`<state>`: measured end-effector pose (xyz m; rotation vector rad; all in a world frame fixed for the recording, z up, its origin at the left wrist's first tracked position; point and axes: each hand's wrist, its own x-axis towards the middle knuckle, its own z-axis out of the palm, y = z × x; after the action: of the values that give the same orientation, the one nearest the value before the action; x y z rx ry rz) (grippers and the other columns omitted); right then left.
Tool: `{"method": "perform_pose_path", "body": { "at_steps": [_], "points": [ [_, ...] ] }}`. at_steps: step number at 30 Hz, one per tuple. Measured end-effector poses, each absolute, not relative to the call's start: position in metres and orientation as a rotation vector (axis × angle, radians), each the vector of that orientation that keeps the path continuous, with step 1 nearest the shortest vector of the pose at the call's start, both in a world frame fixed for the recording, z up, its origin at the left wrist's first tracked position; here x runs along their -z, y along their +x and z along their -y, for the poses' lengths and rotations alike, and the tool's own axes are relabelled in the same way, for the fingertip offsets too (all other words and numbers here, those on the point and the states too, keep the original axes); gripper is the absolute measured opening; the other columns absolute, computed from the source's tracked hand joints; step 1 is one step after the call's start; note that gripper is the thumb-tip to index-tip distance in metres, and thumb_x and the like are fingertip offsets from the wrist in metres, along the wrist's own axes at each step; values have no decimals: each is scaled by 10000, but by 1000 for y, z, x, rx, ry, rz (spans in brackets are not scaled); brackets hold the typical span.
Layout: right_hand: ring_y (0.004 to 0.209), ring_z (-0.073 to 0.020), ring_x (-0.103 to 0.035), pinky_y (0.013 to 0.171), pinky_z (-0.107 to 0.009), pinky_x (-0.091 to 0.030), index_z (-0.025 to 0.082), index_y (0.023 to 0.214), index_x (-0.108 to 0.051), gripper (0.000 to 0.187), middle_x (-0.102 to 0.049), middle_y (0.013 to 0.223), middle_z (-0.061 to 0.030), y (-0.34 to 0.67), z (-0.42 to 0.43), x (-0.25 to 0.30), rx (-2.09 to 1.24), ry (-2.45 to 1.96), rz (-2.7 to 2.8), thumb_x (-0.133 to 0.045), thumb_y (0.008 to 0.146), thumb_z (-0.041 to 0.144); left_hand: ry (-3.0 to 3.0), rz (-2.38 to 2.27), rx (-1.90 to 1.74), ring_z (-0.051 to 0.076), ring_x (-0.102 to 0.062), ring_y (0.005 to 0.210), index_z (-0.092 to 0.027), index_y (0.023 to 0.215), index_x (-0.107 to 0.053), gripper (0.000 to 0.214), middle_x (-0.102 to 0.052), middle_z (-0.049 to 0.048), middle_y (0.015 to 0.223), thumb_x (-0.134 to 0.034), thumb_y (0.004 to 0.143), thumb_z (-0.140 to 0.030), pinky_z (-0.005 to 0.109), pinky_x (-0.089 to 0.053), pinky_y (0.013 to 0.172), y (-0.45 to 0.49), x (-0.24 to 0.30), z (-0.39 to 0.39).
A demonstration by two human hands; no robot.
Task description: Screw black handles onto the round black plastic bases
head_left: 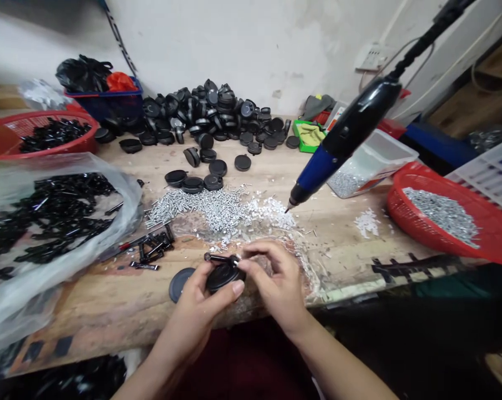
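Note:
My left hand (196, 305) cradles a round black plastic cap (225, 276) above the wooden workbench (109, 316), its thumb lying across the cap's face. My right hand (276, 278) pinches the cap's upper edge, where a short black rod (220, 258) sticks out to the left. A flat black disc (181, 284) lies on the bench just left of my left hand. Loose silver screws (209, 210) are spread a little beyond my fingers.
A blue-and-black electric screwdriver (346, 133) hangs on a cord over the bench. Black caps (209, 116) are heaped at the back. A clear bag of black parts (51, 222) lies left, and a red basket of screws (442, 216) sits right.

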<state>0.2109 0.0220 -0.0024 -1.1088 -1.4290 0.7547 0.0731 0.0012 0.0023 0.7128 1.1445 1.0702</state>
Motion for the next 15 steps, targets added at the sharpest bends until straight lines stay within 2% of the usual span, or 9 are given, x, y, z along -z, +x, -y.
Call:
{"method": "perform_pose_path", "body": {
  "at_steps": [2, 4, 6, 7, 9, 11, 13, 15],
  "points": [
    [1063, -215, -586, 942, -430, -485, 281, 1073, -609, 328, -595, 1093, -44, 222, -27, -2, -318, -1060, 1367, -679, 775, 162, 659, -1080, -1015, 120, -534, 744, -189, 1022, -621, 354, -616, 21, 933, -750, 700, -262, 233, -451, 647, 74, 0, -1],
    [1270, -274, -447, 1062, -532, -365, 320, 1256, -482, 536, -473, 1301, -66, 240, -44, -13, -2, -1053, 1268, -686, 774, 205, 600, -1025, -987, 104, -490, 709, -194, 1007, -608, 300, -576, 8, 900, -720, 735, -252, 226, -428, 610, 74, 3, -1],
    [1409, -295, -245, 1117, -587, -240, 328, 1398, -277, 721, -278, 1487, -71, 262, -69, -28, 11, -1132, 1228, -669, 795, 273, 539, -984, -980, 109, -477, 730, -198, 996, -593, 265, -547, 10, 900, -696, 755, -239, 225, -415, 592, 72, 5, 0],
    [1420, -295, -222, 1114, -594, -235, 339, 1408, -241, 748, -276, 1489, -68, 273, -83, -35, -40, -1150, 1252, -669, 796, 296, 516, -970, -978, 113, -474, 742, -198, 993, -587, 257, -537, 13, 906, -689, 760, -234, 224, -408, 583, 71, 6, 1],
    [1335, -299, -384, 1062, -585, -331, 336, 1365, -315, 670, -417, 1391, -77, 291, -109, -47, -173, -1109, 1393, -663, 792, 337, 487, -949, -973, 113, -464, 749, -197, 982, -578, 238, -524, 18, 922, -679, 768, -227, 222, -402, 571, 70, 7, 3],
    [1166, -274, -542, 993, -531, -430, 304, 1274, -431, 578, -535, 1241, -73, 297, -124, -53, -235, -1054, 1453, -689, 758, 329, 470, -932, -963, 109, -457, 744, -198, 974, -572, 223, -513, 17, 928, -671, 776, -225, 219, -399, 562, 69, 8, 5],
    [983, -232, -614, 906, -469, -501, 275, 1196, -490, 546, -590, 1091, -51, 289, -125, -56, -263, -1026, 1427, -729, 705, 290, 468, -913, -950, 105, -453, 740, -203, 979, -568, 222, -505, 11, 925, -669, 783, -227, 215, -395, 552, 68, 10, 5],
    [816, -187, -623, 796, -409, -544, 261, 1165, -503, 547, -600, 955, -19, 270, -112, -57, -310, -1027, 1356, -742, 674, 247, 482, -905, -944, 97, -443, 721, -212, 997, -562, 240, -497, 2, 917, -674, 786, -239, 206, -383, 532, 68, 11, 4]
  ]
}}
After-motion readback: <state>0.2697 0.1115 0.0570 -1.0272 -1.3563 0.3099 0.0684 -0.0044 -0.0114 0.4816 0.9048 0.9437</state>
